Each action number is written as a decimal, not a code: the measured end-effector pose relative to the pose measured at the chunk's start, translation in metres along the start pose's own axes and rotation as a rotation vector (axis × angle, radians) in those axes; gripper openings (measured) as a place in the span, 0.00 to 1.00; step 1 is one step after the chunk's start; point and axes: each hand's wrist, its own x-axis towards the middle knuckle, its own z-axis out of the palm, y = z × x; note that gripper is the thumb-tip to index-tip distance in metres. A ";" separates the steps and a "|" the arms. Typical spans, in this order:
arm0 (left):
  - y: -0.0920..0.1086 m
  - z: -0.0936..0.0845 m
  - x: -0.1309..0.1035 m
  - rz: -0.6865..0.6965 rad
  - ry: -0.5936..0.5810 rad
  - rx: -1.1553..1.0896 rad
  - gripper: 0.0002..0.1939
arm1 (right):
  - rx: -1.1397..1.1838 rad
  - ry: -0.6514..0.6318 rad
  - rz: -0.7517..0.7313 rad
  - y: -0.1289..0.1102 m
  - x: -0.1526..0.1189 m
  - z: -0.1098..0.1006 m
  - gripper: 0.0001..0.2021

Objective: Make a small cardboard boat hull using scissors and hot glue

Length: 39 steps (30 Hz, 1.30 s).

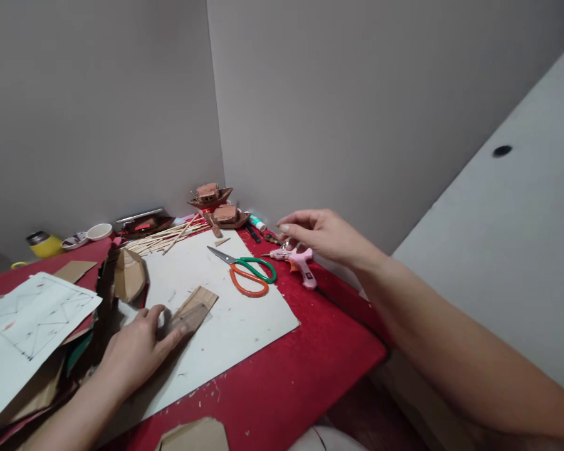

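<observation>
My left hand (138,344) rests over the white sheet (235,326), its thumb on a clear ruler-like strip (195,318) that lies across a small piece of brown cardboard (205,299). Above the pink glue gun (304,266) hovers my right hand (326,235), fingers curved, near small items at the table's back edge; whether its fingertips touch anything is hard to make out. Scissors (247,274) with green and orange handles lie between the two hands. A cardboard boat hull (130,275) stands beyond my left hand.
Thin wooden sticks (167,238) and two small model boats (210,195) sit at the back of the red table (310,351). Papers with a drawing (37,313) and cardboard pile up at left. A yellow cup (47,245) and white bowls (99,232) stand behind. Grey walls close off the back.
</observation>
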 end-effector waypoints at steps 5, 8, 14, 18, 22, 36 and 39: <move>0.001 0.004 0.002 0.019 -0.068 0.088 0.31 | -0.381 0.013 -0.064 0.022 -0.007 -0.016 0.09; 0.002 0.007 0.003 0.038 -0.082 0.104 0.29 | -0.484 0.006 -0.060 0.031 -0.005 -0.019 0.12; -0.003 0.014 0.003 0.024 -0.105 0.038 0.32 | -0.469 0.084 -0.012 0.034 0.006 -0.017 0.11; -0.011 0.013 0.003 -0.025 -0.085 -0.096 0.35 | -0.379 0.154 -0.008 0.033 0.016 -0.014 0.09; -0.013 0.007 -0.001 -0.070 -0.042 -0.423 0.35 | -0.385 0.162 -0.035 0.033 0.023 -0.008 0.10; 0.004 0.018 -0.005 0.002 -0.240 -0.922 0.12 | -0.535 -0.142 -0.024 0.021 -0.001 0.045 0.20; 0.002 0.018 -0.011 0.023 -0.080 -0.655 0.11 | -0.580 -0.233 -0.163 0.019 -0.007 0.059 0.20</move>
